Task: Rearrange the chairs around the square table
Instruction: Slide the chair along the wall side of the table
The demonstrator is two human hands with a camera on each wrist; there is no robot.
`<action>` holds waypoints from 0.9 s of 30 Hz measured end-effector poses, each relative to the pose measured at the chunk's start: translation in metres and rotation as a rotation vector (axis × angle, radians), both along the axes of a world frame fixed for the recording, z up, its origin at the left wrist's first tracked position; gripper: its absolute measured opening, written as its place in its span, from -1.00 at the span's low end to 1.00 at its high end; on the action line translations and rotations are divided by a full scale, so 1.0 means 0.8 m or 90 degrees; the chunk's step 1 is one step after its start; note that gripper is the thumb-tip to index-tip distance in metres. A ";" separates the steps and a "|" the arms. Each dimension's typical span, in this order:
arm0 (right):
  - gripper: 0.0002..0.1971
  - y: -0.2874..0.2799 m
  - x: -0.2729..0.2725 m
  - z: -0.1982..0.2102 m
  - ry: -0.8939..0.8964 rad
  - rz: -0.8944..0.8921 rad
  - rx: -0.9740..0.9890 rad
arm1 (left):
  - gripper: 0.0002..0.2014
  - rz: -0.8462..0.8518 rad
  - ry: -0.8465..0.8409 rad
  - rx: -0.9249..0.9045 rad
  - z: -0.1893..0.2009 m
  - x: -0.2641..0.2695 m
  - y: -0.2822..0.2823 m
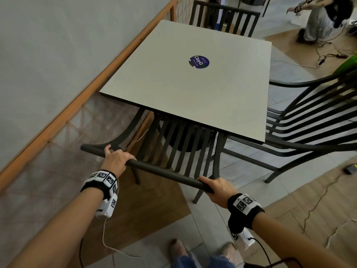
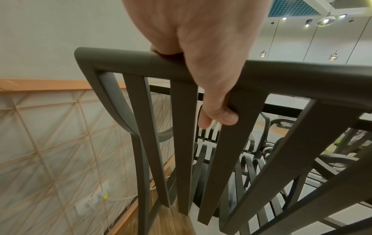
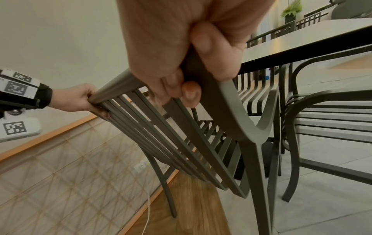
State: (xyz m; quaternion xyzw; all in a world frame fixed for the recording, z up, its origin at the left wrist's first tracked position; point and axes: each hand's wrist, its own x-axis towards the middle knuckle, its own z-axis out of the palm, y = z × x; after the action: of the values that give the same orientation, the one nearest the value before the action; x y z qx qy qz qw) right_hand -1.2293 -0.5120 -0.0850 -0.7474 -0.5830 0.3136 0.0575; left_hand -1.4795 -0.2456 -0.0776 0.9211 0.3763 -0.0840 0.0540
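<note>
both hands, left hand (image 1: 115, 160) and right hand (image 1: 218, 188), clamped on chair top rail (image 1: 164, 170)

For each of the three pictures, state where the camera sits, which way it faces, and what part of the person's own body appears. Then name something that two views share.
Head: worn on the head, looking down at the square table; both forearms, left hand, right hand.
Left wrist: looks along the left hand at the chair's top rail.
Right wrist: looks along the right hand; the left hand shows too.
Shared: all show the gripped chair.
</note>
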 end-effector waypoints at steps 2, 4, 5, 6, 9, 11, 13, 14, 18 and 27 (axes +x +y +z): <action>-0.66 0.008 0.009 0.001 -0.013 -0.010 0.011 | -0.61 0.013 0.009 0.009 0.004 0.013 0.004; -0.65 0.011 0.014 0.002 -0.015 -0.016 0.011 | -0.61 0.020 0.017 0.019 0.002 0.020 0.004; -0.64 0.010 0.015 0.001 -0.008 -0.014 0.007 | -0.61 0.022 0.019 0.018 0.000 0.021 0.002; -0.65 0.008 0.014 0.000 0.004 -0.011 0.005 | -0.62 0.023 0.019 0.016 -0.002 0.021 0.000; -0.65 0.000 0.015 0.002 0.044 0.008 0.000 | -0.65 0.056 -0.027 -0.007 -0.007 0.021 -0.007; -0.54 -0.006 0.023 0.008 0.060 0.049 -0.021 | -0.62 0.091 -0.076 -0.031 -0.004 0.025 -0.022; -0.41 -0.010 0.040 0.016 0.062 0.090 -0.059 | -0.55 0.125 -0.114 -0.026 0.005 0.033 -0.052; -0.39 -0.011 0.053 0.017 0.068 0.098 -0.074 | -0.52 0.143 -0.133 -0.011 0.013 0.039 -0.071; -0.54 0.013 0.127 0.004 0.014 0.111 -0.028 | -0.52 0.202 -0.203 0.034 0.036 0.062 -0.127; -0.30 0.110 0.215 -0.090 -0.230 0.461 -0.090 | -0.07 0.778 -0.500 -0.427 0.023 0.159 -0.227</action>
State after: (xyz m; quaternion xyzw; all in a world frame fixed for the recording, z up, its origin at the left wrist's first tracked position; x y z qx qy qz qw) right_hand -1.0572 -0.4243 -0.1573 -0.5390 -0.7860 0.2168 -0.2113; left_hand -1.3521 -0.4271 -0.0588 0.4492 0.7224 0.1822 0.4931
